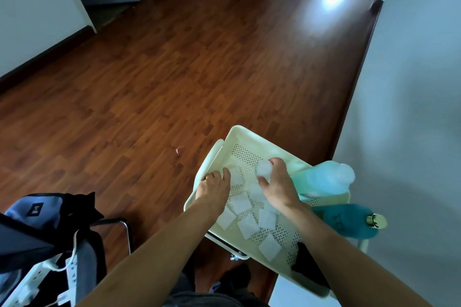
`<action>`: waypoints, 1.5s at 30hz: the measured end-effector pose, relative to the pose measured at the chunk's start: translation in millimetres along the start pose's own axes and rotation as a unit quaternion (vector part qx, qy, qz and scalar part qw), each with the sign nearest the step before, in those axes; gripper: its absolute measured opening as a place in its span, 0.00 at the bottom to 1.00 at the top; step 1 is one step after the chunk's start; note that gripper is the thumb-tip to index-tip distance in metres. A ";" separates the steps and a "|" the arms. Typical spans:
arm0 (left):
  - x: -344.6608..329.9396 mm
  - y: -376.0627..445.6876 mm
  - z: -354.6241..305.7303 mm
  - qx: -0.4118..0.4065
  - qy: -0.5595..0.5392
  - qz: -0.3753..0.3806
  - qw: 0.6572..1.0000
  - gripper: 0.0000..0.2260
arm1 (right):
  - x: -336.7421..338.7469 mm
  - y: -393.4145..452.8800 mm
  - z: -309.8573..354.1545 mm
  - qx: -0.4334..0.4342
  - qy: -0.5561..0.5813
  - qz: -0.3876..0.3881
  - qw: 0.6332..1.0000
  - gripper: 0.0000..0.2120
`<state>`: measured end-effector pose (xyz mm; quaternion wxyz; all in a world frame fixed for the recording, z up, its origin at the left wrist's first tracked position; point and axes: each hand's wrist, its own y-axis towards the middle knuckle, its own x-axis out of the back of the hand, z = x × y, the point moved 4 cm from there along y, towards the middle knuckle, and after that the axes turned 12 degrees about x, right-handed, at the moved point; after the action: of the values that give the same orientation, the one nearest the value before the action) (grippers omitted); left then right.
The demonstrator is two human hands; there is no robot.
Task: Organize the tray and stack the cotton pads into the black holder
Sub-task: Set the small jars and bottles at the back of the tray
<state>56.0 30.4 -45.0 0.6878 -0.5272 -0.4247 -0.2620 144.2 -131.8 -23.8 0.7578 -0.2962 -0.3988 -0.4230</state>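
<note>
**Clearing the tray before the pads go in the holder**

The cream perforated tray [249, 136] sits tilted across the lower right of the view, with a wooden floor [149, 82] beyond it. Along its right edge lie a pale green bottle [321, 177] and a teal bottle [341, 219] with a gold cap. The black holder [308, 266] shows at the near corner, partly hidden by the right forearm. Square white cotton pads [240, 203] lie scattered flat over the tray floor, apart from the holder.

The right hand [277, 187] curls its fingers around a small translucent round thing [263, 169], thumb below it. The left hand [213, 188] rests at the tray's left rim, fingers close together with their tips on one pad [235, 176].

Judging by this, tidying is under way and no stacking has begun. Next, the round thing likely needs setting aside, then pads gathered one onto another, which calls for sliding a fingertip under thin, limp edges.
</note>
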 end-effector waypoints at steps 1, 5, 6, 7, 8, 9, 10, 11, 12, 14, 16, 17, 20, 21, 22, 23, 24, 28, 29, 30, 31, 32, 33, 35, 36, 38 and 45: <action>1.1 -0.5 -0.6 -0.001 0.003 0.004 1.000 0.42 | 0.1 -1.3 -3.4 -0.033 0.027 -0.006 0.999 0.26; 5.2 -2.2 -3.3 -0.010 0.012 0.016 1.000 0.44 | 2.8 -3.9 -10.2 -0.073 0.060 -0.007 0.995 0.28; 6.1 -2.5 -3.3 -0.011 0.013 0.013 1.000 0.42 | 4.2 -4.0 -11.1 -0.072 0.056 -0.005 0.996 0.28; 7.2 -2.4 -3.3 -0.012 0.013 0.008 1.000 0.41 | 5.4 -4.1 -11.9 -0.073 0.051 -0.002 0.996 0.28; 8.4 -2.3 -3.1 -0.012 0.011 0.003 1.000 0.40 | 6.2 -4.0 -12.6 -0.074 0.048 0.001 0.996 0.28; 9.7 -2.0 -2.7 -0.013 0.007 -0.001 1.000 0.39 | 6.3 -3.7 -12.5 -0.071 0.045 0.004 0.996 0.28; 11.7 -1.8 -2.5 -0.014 0.000 -0.005 1.000 0.38 | 6.4 -3.8 -12.4 -0.066 0.043 0.005 0.997 0.28; 14.6 -1.4 -2.1 -0.014 -0.012 -0.009 1.000 0.37 | 6.4 -4.5 -11.7 -0.061 0.043 0.006 0.997 0.28; 18.9 -0.4 -2.0 -0.014 -0.029 -0.014 0.999 0.37 | 6.0 -5.7 -10.9 -0.057 0.043 0.004 0.997 0.29; 30.5 2.7 -1.5 -0.013 -0.074 -0.022 0.997 0.34 | 5.9 -8.5 -7.8 -0.054 0.041 -0.002 0.998 0.31; 44.8 7.8 -2.4 -0.017 -0.124 -0.028 0.992 0.33 | 5.6 -12.5 -6.4 -0.056 0.050 -0.009 0.997 0.34; 52.1 11.2 -3.5 -0.023 -0.147 -0.030 0.988 0.33 | 5.3 -14.3 -5.4 -0.058 0.054 -0.008 0.997 0.35; 71.4 22.6 -6.5 -0.044 -0.203 -0.038 0.977 0.33 | 3.4 -20.9 -3.4 -0.068 0.052 0.013 0.996 0.38; 76.7 26.8 -7.5 -0.049 -0.216 -0.044 0.974 0.31 | 3.4 -23.4 -2.6 -0.073 0.054 0.017 0.996 0.38; 81.2 31.3 -8.8 -0.053 -0.224 -0.050 0.972 0.30 | 2.8 -25.6 -2.6 -0.081 0.064 0.019 0.994 0.37; 84.4 35.6 -10.1 -0.057 -0.228 -0.057 0.970 0.28 | 2.5 -29.1 -2.3 -0.098 0.093 0.022 0.991 0.37; 86.0 39.5 -11.1 -0.060 -0.232 -0.061 0.969 0.27 | 2.1 -32.4 -1.4 -0.116 0.134 0.019 0.984 0.36; 85.7 53.1 -20.1 -0.080 -0.250 -0.074 0.962 0.25 | 1.0 -36.4 -2.3 -0.137 0.189 0.022 0.972 0.35; 84.8 55.6 -21.8 -0.084 -0.256 -0.078 0.960 0.24 | 0.7 -36.3 -1.7 -0.130 0.183 0.032 0.974 0.37; 84.2 58.1 -24.2 -0.090 -0.259 -0.079 0.958 0.24 | 0.1 -37.4 -1.1 -0.132 0.180 0.048 0.973 0.41; 83.9 60.5 -26.5 -0.096 -0.260 -0.081 0.957 0.24 | -1.2 -39.8 -1.0 -0.139 0.176 0.071 0.972 0.42; 83.8 63.1 -28.6 -0.100 -0.257 -0.081 0.958 0.24 | -3.2 -43.0 -1.6 -0.140 0.173 0.089 0.971 0.42; 83.5 65.3 -30.7 -0.104 -0.251 -0.080 0.959 0.24 | -5.3 -47.3 -3.2 -0.137 0.176 0.098 0.970 0.40; 82.9 68.7 -34.3 -0.109 -0.234 -0.080 0.963 0.24 | -9.3 -57.4 -8.0 -0.135 0.180 0.108 0.968 0.32; 82.1 70.3 -36.2 -0.113 -0.223 -0.080 0.965 0.24 | -10.0 -61.9 -10.0 -0.136 0.170 0.120 0.969 0.29; 79.8 73.0 -39.2 -0.124 -0.201 -0.081 0.968 0.24 | -8.5 -68.9 -14.7 -0.142 0.163 0.127 0.968 0.29; 72.7 83.2 -39.2 -0.124 -0.209 -0.060 0.968 0.28 | 6.4 -93.7 -31.7 -0.175 0.190 0.098 0.961 0.31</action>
<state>171.8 25.1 -27.6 0.4963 -0.6250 -0.5539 -0.2375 75.3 -203.0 -23.9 0.7937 -0.3757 -0.1361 -0.4586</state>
